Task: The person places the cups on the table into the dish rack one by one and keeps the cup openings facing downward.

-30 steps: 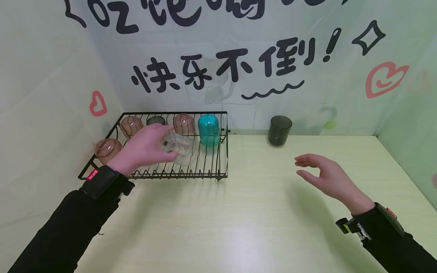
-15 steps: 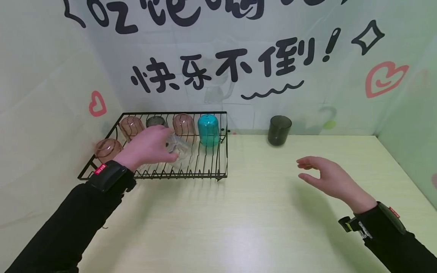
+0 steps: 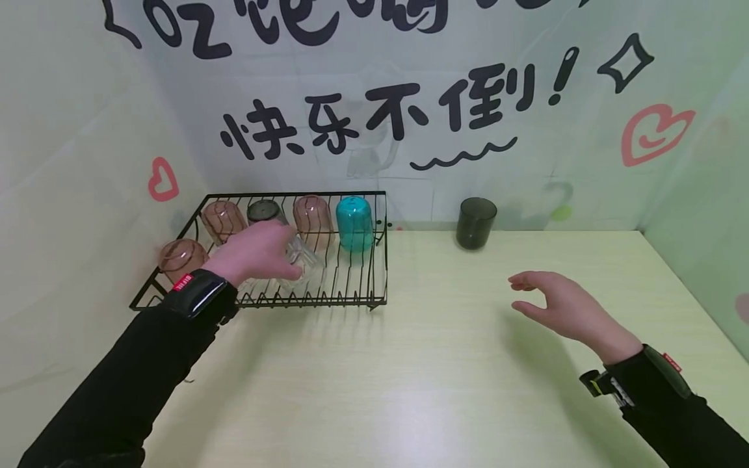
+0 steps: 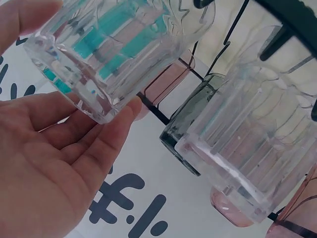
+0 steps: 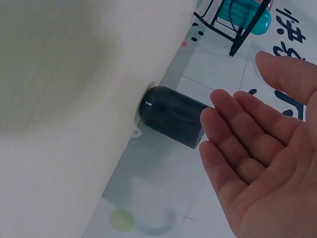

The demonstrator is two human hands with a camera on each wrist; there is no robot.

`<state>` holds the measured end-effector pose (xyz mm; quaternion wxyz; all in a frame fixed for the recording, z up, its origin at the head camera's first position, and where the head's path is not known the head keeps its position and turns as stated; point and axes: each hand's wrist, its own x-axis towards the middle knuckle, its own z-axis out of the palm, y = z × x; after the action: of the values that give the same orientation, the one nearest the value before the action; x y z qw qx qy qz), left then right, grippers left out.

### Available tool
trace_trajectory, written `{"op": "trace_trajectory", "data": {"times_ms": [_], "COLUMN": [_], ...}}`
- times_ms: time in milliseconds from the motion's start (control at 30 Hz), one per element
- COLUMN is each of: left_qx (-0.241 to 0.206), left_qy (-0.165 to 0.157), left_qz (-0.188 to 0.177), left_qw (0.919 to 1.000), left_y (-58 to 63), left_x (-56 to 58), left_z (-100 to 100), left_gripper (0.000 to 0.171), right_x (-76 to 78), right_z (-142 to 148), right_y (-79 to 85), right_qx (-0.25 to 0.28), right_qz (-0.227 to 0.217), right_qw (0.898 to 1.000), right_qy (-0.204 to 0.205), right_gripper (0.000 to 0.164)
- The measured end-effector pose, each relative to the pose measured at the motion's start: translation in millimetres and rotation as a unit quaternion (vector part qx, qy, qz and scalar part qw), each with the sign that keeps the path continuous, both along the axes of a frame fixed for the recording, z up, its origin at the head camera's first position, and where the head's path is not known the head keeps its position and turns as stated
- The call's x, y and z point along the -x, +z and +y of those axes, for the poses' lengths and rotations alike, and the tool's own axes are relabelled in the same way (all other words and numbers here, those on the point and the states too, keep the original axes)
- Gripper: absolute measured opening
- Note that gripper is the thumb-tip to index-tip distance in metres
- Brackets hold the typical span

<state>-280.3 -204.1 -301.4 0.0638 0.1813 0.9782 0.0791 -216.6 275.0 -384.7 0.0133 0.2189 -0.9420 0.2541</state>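
Note:
My left hand (image 3: 257, 253) reaches over the black wire rack (image 3: 328, 303) and holds a clear glass (image 3: 305, 261) bottom up. In the left wrist view, thumb and fingers lie on either side of this clear glass (image 4: 114, 54), near its base. Another clear glass (image 4: 252, 134) stands beside it, hidden by the hand in the head view. My right hand (image 3: 564, 312) hovers over the table at right, fingers relaxed and holding nothing. Nearest to it is a dark grey cup (image 3: 476, 223), standing upright at the table's back.
Upside-down on the rack are a blue glass (image 3: 354, 224), a grey glass (image 3: 266, 211) and several pink glasses (image 3: 313, 221). The lettered wall sheet (image 3: 328, 175) closes off the back of the pale table (image 3: 363, 377).
My left hand has lowered slightly with the clear glass, which tipped from lying sideways towards bottom up. My right hand has barely moved.

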Motion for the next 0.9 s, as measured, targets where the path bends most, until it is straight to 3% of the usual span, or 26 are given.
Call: {"op": "trace_trajectory", "data": {"times_ms": [200, 467, 567, 767, 900], "left_qx": [0.001, 0.02, 0.021, 0.021, 0.015], "left_qy": [0.01, 0.01, 0.01, 0.012, 0.013], "left_qz": [-0.017, -0.05, -0.054, -0.064, -0.068], "left_qw": [0.9998, 0.9985, 0.9983, 0.9976, 0.9975], "left_y": [-1.9, -4.2, -4.3, -4.2, -5.0], "left_x": [2.8, 7.0, 9.6, 12.4, 12.7], "left_z": [2, 3, 2, -1, -1], "left_gripper": [0.033, 0.048, 0.044, 0.061, 0.059], "right_x": [1.4, 3.4, 3.9, 5.7, 8.4], "right_z": [1, -1, -2, -3, -3], "right_y": [-2.8, -5.3, -6.4, -7.8, -7.2], "right_qx": [-0.009, -0.013, -0.015, -0.021, -0.027], "right_qz": [0.003, 0.01, 0.012, 0.013, 0.016], "right_qw": [1.0, 1.0, 1.0, 1.0, 0.999], "right_qy": [0.006, 0.012, 0.013, 0.013, 0.016], "right_gripper": [0.041, 0.039, 0.039, 0.039, 0.039]}}
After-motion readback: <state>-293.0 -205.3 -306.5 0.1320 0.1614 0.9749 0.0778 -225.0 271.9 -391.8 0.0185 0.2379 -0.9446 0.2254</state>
